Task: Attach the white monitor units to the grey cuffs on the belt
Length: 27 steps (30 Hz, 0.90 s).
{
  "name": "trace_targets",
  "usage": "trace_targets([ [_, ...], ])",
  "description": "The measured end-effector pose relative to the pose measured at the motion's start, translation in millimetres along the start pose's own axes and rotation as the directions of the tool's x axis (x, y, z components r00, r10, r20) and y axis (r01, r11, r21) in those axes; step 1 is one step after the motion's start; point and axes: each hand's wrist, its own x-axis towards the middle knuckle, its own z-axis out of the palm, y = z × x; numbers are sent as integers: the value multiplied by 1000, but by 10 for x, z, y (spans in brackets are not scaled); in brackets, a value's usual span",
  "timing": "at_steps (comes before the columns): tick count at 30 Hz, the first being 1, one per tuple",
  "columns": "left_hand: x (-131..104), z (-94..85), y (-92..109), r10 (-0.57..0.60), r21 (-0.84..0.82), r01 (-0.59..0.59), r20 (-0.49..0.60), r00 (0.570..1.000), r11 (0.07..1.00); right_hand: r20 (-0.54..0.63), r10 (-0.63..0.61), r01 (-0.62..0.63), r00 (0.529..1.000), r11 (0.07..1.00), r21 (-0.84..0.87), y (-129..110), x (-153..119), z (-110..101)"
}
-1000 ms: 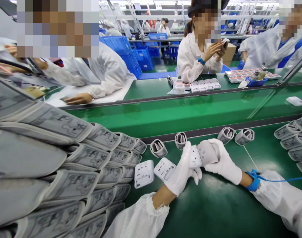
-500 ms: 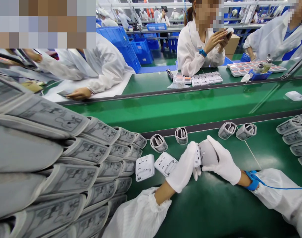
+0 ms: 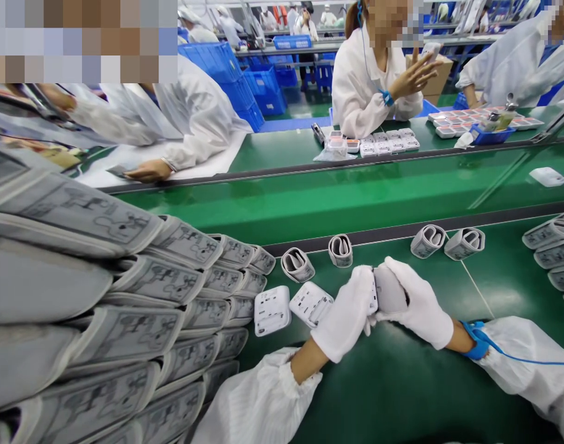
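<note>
My left hand (image 3: 349, 316), in a white glove, is closed around a white plastic device housing (image 3: 373, 297), mostly hidden by the fingers. My gloved right hand (image 3: 423, 308) wraps a grey wrist cuff (image 3: 389, 290) whose flat side faces the housing. Cuff and housing meet between the hands; whether they are joined I cannot tell. Left of my hands, two similar white housings, one upright (image 3: 272, 311) and one turned askew (image 3: 310, 304), lie on the green table. Rolled cuffs (image 3: 298, 265) stand along the table's far edge.
Stacked grey cuffs with printed drawings (image 3: 143, 277) fill the left side. More cuffs (image 3: 554, 246) lie at the far right. Beyond a green belt (image 3: 272, 206) carrying a white part (image 3: 547, 177), co-workers sit at another bench. A blue wrist cord (image 3: 522, 356) trails from my right wrist.
The housing and the cuff have come closer together, and less of the housing shows. My view has shifted slightly. Across the belt, a co-worker's fingers have spread.
</note>
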Motion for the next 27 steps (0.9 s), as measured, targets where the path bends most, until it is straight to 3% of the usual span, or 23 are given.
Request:
trace_targets([
  [9,-109,144,144,40,384,-29,-22,999,923,-13,48,-47,999,994,101,-29,-130,103],
  [17,-142,10,-72,331,748,-303,117,936,591,77,231,-242,970,948,206,-27,-63,100],
  [20,-146,-11,-112,383,800,-328,134,914,502,114,254,-275,960,933,231,-23,-73,81],
  [24,-118,0,-122,374,818,-277,83,924,504,163,227,-263,960,933,246,-26,-105,77],
  [27,-69,13,-129,320,782,-217,24,947,585,145,167,-194,975,961,198,-41,-130,95],
])
